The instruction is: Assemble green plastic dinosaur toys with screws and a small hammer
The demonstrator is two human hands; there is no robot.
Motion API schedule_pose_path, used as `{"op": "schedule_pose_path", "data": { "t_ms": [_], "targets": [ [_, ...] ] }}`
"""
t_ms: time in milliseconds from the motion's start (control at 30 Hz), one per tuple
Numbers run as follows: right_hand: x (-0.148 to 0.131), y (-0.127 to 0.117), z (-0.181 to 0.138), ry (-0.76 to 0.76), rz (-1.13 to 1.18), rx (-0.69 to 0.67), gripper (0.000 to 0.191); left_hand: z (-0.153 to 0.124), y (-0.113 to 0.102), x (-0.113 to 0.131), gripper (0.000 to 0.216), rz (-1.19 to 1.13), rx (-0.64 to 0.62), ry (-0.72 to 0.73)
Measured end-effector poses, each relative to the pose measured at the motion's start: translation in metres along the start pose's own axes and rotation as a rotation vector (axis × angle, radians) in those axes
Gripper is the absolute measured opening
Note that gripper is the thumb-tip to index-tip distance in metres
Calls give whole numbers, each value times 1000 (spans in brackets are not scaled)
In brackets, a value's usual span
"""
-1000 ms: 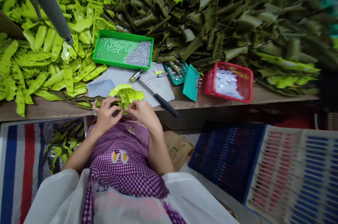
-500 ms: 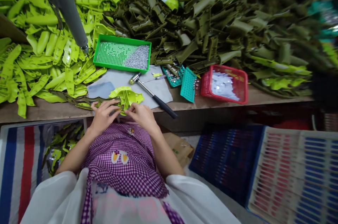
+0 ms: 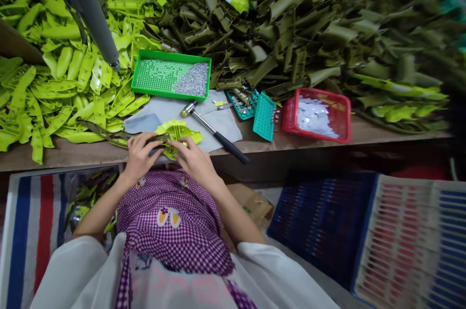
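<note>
A lime-green moulded plastic shell [image 3: 182,131] lies at the bench's front edge, before my body. A long dark olive plastic strip [image 3: 111,138] runs in from the left, its right end lying over the shell. My left hand [image 3: 141,156] is closed on this strip, with the thumb near the shell. From the right, my right hand [image 3: 196,162] has its curled fingers on the strip's end and the shell; its fingertips are partly hidden. Right of the shell lies a hammer [image 3: 214,132] with a black handle, on a pale sheet [image 3: 227,127].
Behind the sheet is a green tray [image 3: 136,73] of small metal screws. To its right stand teal trays [image 3: 264,117] and a red basket [image 3: 347,117] of white pieces. Heaps of lime parts [image 3: 65,64] and olive parts [image 3: 276,23] fill the back. A grey screwdriver [image 3: 96,23] hangs above.
My right hand's fingers have shifted from the shell's lower edge up to the end of the olive strip. My left hand stays on the strip. The whole view has moved slightly.
</note>
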State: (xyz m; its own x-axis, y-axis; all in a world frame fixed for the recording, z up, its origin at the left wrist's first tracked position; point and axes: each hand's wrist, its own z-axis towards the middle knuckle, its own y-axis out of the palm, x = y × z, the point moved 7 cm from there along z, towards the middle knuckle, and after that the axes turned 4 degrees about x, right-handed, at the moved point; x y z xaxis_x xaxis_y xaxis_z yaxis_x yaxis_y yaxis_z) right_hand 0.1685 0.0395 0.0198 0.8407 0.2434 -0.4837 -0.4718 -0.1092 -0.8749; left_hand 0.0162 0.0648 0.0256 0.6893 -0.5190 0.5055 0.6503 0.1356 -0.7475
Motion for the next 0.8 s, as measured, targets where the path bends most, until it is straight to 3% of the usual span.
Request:
{"op": "schedule_pose_path", "data": {
  "t_ms": [233, 467, 800],
  "targets": [
    [-1, 2, 1, -28, 0, -29, 39, 8, -2, 0, 14, 18, -116, 40],
    [0, 6, -4, -28, -46, 12, 35, -1, 15, 6, 16, -222, -117, -252],
    [0, 7, -9, -125, -190, 76, 35, -9, 14, 6, 16, 57, 32, -109]
  ]
}}
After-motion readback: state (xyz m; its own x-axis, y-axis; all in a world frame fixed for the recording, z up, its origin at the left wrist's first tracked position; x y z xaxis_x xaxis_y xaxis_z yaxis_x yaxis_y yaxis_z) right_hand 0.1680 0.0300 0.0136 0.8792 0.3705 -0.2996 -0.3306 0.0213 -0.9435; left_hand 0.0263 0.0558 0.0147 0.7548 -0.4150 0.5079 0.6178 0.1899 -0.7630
